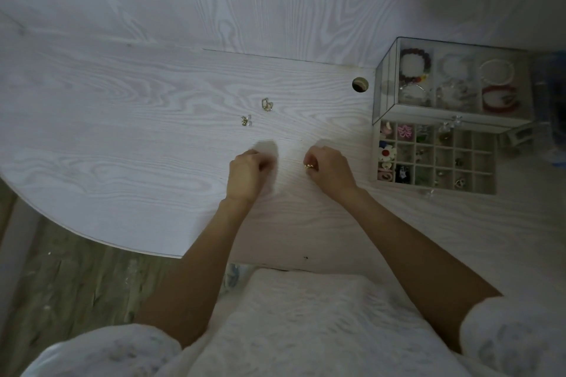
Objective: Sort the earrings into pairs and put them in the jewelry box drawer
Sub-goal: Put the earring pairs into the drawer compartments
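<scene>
Gold earring (307, 166) pinched in my right hand (329, 170); left hand (248, 176) fingers curled, contents unclear. Wood-grain table (153, 138); clear jewelry box (450, 82), gridded drawer (435, 156) pulled out.

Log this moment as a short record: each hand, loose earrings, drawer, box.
right hand: pinches a gold earring just above the table
left hand: fingers curled; contents not visible
loose earrings: gold pair and clear-stone pair, beyond the hands
drawer: pulled open, gridded, partly filled
jewelry box: clear, bracelets in the top tray
</scene>
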`<state>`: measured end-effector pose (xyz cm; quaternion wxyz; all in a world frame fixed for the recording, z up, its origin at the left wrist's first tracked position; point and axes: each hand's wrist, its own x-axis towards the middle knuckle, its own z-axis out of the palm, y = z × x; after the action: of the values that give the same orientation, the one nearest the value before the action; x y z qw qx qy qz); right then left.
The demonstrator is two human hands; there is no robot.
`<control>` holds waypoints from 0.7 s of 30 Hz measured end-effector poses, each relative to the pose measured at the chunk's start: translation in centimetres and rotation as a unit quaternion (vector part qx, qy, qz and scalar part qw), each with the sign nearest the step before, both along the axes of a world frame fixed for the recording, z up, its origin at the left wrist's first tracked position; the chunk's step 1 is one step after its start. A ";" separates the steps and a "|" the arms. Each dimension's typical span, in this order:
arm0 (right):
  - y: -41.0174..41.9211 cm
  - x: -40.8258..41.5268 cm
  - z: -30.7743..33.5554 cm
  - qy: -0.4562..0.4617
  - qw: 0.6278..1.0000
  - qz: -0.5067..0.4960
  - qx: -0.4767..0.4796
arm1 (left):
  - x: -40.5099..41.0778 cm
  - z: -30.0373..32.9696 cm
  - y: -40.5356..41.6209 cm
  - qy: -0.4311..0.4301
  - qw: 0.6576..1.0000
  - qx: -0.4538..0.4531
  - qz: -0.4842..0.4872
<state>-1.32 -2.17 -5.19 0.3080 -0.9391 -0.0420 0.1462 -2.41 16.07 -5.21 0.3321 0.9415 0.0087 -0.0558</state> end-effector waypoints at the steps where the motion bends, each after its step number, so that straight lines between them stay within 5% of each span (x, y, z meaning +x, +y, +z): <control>1: 0.1 0.0 0.0 0.002 1.000 -0.001 -0.003 | 0.0 0.0 0.1 -0.004 1.000 0.004 -0.006; 10: 0.4 -1.9 0.7 0.002 0.999 -0.021 0.037 | -1.6 0.2 -0.5 -0.010 0.999 0.027 -0.015; 21: -10.2 -8.3 0.4 -0.032 0.986 -0.145 0.076 | -3.3 0.2 -9.8 0.025 0.991 0.039 -0.122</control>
<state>-9.65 -12.41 -4.76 0.3950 -0.9133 0.0738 0.0667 -5.69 6.25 -5.00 0.2851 0.9463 -0.0954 -0.1191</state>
